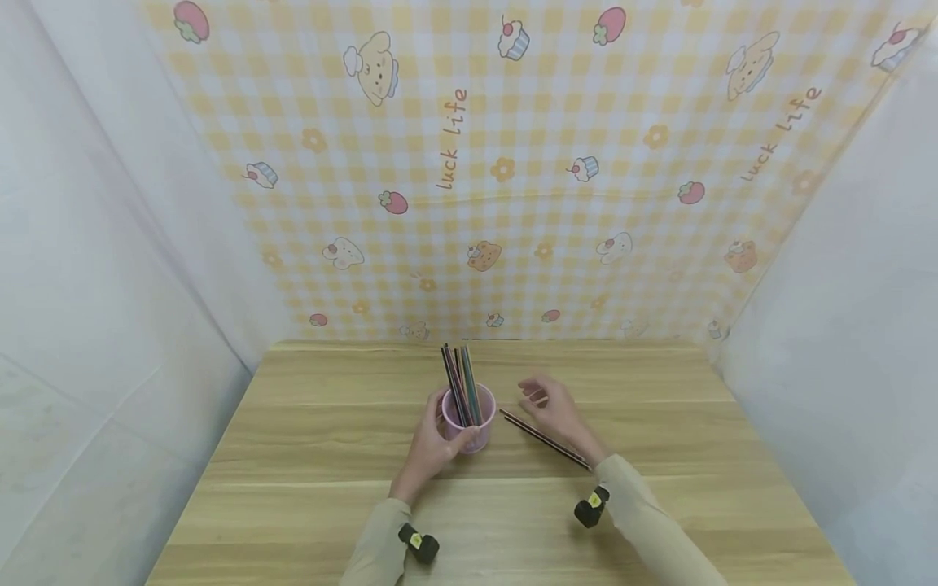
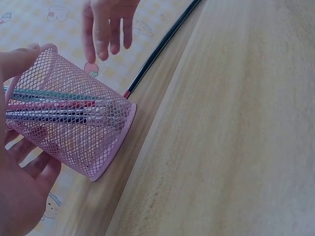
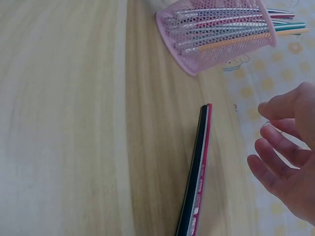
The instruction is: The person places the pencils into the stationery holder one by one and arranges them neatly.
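My left hand (image 1: 431, 446) grips a pink mesh pencil cup (image 1: 479, 440) by its side, thumb at the front. Several pencils (image 1: 462, 387) in dark, red, green and orange lean inside it, their tops above the rim. To the right of the cup, two pencils (image 1: 545, 439), one black and one red, lie side by side on the table. Over them hovers my right hand (image 1: 554, 411), its fingers loosely bent and holding nothing. In the right wrist view a gap shows between the right hand's fingertips (image 3: 252, 160) and the pencils.
The wooden table (image 1: 308, 456) runs back to a yellow-checked cloth (image 1: 542, 122) hung behind it. Pale sheets stand at the left (image 1: 110, 285) and right (image 1: 843, 342). Small black devices (image 1: 419, 543) are strapped to both wrists.
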Demonstrator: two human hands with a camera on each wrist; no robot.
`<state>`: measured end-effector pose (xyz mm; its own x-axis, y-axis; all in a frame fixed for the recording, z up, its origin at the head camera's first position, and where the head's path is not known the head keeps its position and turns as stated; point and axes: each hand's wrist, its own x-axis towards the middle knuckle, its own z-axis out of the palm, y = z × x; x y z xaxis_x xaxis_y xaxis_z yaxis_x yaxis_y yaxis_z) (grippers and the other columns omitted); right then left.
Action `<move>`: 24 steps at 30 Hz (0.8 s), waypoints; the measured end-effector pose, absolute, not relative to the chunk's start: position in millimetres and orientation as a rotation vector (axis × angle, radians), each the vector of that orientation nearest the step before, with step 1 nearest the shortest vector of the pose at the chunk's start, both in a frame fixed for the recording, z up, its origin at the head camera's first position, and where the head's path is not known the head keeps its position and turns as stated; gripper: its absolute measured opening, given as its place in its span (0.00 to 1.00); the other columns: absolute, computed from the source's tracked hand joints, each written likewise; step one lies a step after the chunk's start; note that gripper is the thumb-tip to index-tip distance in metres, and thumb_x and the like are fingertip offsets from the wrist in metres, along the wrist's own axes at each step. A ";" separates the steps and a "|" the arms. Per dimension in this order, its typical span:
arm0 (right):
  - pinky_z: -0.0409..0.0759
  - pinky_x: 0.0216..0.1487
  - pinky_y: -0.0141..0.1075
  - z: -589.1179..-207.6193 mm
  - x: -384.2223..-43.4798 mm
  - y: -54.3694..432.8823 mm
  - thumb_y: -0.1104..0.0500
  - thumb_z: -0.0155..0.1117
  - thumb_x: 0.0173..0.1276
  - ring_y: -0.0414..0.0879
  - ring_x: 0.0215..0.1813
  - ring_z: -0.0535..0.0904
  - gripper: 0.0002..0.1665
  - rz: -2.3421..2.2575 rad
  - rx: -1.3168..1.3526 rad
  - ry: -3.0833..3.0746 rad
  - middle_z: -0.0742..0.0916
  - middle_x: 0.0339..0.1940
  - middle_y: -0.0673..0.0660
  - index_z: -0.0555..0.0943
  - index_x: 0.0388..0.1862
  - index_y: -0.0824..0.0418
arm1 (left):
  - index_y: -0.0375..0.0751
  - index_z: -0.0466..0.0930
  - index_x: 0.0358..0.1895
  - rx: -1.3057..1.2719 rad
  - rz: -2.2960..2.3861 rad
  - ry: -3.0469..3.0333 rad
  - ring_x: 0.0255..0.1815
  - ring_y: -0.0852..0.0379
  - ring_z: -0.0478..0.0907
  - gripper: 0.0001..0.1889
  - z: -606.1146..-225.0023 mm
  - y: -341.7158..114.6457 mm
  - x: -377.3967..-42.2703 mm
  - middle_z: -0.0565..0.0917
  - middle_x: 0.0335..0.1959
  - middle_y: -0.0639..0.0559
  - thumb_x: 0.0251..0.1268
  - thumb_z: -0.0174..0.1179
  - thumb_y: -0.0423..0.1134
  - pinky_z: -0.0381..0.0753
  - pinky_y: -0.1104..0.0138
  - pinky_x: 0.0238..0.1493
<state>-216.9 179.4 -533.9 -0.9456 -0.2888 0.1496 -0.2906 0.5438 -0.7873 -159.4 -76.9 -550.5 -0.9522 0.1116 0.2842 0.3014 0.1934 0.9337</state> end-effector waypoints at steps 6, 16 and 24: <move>0.88 0.53 0.44 -541.6 -212.3 186.2 0.65 0.69 0.66 0.54 0.49 0.84 0.22 1.380 0.561 -2.785 0.86 0.51 0.67 0.79 0.58 0.70 | 0.25 0.58 0.73 -0.426 -1.860 -2.337 0.66 0.31 0.74 0.43 -527.1 -78.6 -149.8 0.73 0.66 0.27 0.56 0.73 0.31 0.74 0.41 0.70; 0.87 0.53 0.48 -556.1 -205.7 194.0 0.61 0.73 0.66 0.54 0.49 0.85 0.21 1.211 0.575 -2.825 0.88 0.49 0.63 0.81 0.54 0.69 | 0.39 0.60 0.75 -0.397 -1.875 -2.306 0.67 0.37 0.74 0.45 -566.3 -78.8 -165.8 0.75 0.67 0.35 0.55 0.75 0.36 0.73 0.44 0.72; 0.87 0.54 0.49 -561.6 -200.0 197.7 0.65 0.71 0.65 0.55 0.49 0.85 0.15 1.192 0.528 -2.861 0.89 0.46 0.61 0.83 0.50 0.67 | 0.38 0.59 0.75 -0.392 -1.868 -2.304 0.67 0.37 0.75 0.45 -567.7 -78.7 -166.4 0.75 0.67 0.35 0.55 0.76 0.34 0.74 0.45 0.72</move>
<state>-200.0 197.7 -561.6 -0.9436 -0.3067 0.1248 -0.3045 0.6561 -0.6905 -166.4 -78.7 -567.7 -0.9547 0.1075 0.2774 0.2936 0.1904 0.9368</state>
